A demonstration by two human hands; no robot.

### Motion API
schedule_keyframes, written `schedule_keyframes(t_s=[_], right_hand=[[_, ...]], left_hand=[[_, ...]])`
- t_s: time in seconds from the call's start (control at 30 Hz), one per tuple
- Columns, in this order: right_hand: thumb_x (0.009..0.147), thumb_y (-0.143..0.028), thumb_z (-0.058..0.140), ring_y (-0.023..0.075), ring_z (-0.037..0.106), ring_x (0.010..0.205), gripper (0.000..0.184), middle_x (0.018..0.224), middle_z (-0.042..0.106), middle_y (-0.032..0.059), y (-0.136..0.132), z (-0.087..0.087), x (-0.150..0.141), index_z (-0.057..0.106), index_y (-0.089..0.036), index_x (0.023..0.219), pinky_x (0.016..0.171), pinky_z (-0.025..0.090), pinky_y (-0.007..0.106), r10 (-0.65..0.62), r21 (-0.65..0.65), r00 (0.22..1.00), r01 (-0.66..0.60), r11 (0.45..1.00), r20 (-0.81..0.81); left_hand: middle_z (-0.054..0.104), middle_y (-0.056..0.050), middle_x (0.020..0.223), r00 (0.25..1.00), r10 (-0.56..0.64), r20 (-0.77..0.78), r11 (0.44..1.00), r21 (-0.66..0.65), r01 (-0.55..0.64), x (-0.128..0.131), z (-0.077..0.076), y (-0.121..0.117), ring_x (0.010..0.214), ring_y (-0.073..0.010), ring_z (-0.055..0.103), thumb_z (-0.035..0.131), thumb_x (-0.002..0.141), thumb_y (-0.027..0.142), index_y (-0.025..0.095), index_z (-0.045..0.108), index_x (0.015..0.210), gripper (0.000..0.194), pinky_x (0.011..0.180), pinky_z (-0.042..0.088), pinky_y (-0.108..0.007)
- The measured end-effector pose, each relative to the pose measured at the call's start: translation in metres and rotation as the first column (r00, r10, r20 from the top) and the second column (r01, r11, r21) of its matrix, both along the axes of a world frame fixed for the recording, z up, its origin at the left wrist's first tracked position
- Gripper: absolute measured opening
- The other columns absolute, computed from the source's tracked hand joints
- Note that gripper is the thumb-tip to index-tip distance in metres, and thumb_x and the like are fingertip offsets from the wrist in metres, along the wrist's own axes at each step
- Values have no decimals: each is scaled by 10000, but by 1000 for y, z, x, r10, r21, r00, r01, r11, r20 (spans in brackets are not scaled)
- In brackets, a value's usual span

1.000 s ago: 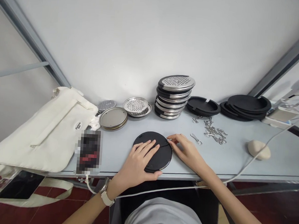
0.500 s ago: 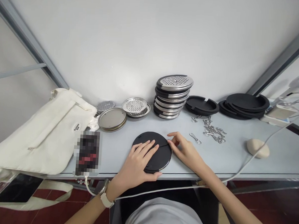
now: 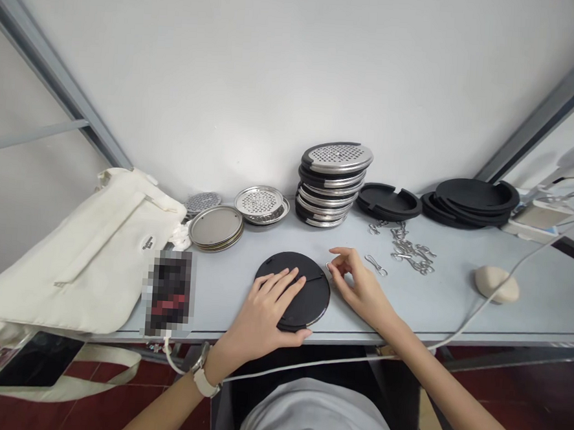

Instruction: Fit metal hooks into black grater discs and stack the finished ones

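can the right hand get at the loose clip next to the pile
Probably yes: the loose clip lies close beside the right hand, and nothing seems to stand between them. Its fingers seem to pinch a small metal piece, though, which might hinder a grasp.

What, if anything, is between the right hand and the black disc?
Just the small metal piece at the fingertips of the right hand, by the edge of the black disc. Nothing else visible is in the way.

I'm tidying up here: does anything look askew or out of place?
The tall stack of round black-and-silver discs looks uneven, its top jutting right past the base. One silver metal clip lies apart from the clip pile.
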State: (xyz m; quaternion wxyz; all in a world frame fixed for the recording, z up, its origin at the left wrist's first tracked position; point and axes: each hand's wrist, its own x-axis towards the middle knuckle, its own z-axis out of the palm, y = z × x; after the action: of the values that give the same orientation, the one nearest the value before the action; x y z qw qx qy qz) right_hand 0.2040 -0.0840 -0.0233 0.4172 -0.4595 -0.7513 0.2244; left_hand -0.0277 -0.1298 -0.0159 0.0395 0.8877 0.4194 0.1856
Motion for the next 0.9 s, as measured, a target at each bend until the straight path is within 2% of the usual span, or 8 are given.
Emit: schedule_keyframes(t_s=[0.2, 0.37, 0.57, 0.77, 0.9], right_hand=[[988, -343, 432, 173, 574, 667, 220, 777, 574, 17, 1, 0, -1, 428, -219, 1170, 643, 501, 299, 13, -4, 1000, -13, 1000, 9], [976, -363, 468, 176, 573, 658, 182, 724, 566, 4, 1, 1, 0, 489, -218, 1083, 643, 500, 302, 27, -14, 999, -26, 1000, 24], [986, -301, 445, 180, 610, 720, 151, 808, 624, 32, 2, -1, 0, 538, -211, 1064, 709, 512, 315, 96, -39, 994, -94, 995, 47], [985, -264, 445, 207, 655, 898, 189, 1011, 676, 81, 4, -3, 2, 589, -217, 1099, 819, 517, 351, 112, -32, 993, -110, 993, 45], [985, -267, 447, 195, 657, 855, 190, 972, 686, 69, 4, -3, 2, 594, -210, 1091, 794, 515, 333, 114, -71, 993, -111, 991, 43]], left_hand=[[365, -106, 1532, 1000, -4, -2, 1000, 11, 4, 0, 1, 1, 1380, -300, 370, 689, 783, 469, 211, 356, 1477, 812, 1109, 303, -454], [346, -91, 1544, 1000, -3, -6, 1000, -2, 2, 0, 1, 0, 1388, -291, 357, 689, 784, 452, 211, 354, 1479, 808, 1120, 287, -447], [336, -92, 1549, 1000, -9, -13, 1000, -13, 9, 0, 1, 1, 1394, -287, 346, 687, 788, 465, 204, 347, 1482, 816, 1125, 278, -443], [345, -96, 1544, 1000, -6, -10, 1000, -6, 6, 0, 1, 0, 1392, -288, 351, 685, 789, 456, 202, 357, 1476, 803, 1122, 287, -442], [357, -96, 1538, 1000, -7, -3, 1000, 6, 7, 0, 1, 1, 1387, -288, 358, 692, 783, 460, 204, 358, 1475, 810, 1118, 294, -439]])
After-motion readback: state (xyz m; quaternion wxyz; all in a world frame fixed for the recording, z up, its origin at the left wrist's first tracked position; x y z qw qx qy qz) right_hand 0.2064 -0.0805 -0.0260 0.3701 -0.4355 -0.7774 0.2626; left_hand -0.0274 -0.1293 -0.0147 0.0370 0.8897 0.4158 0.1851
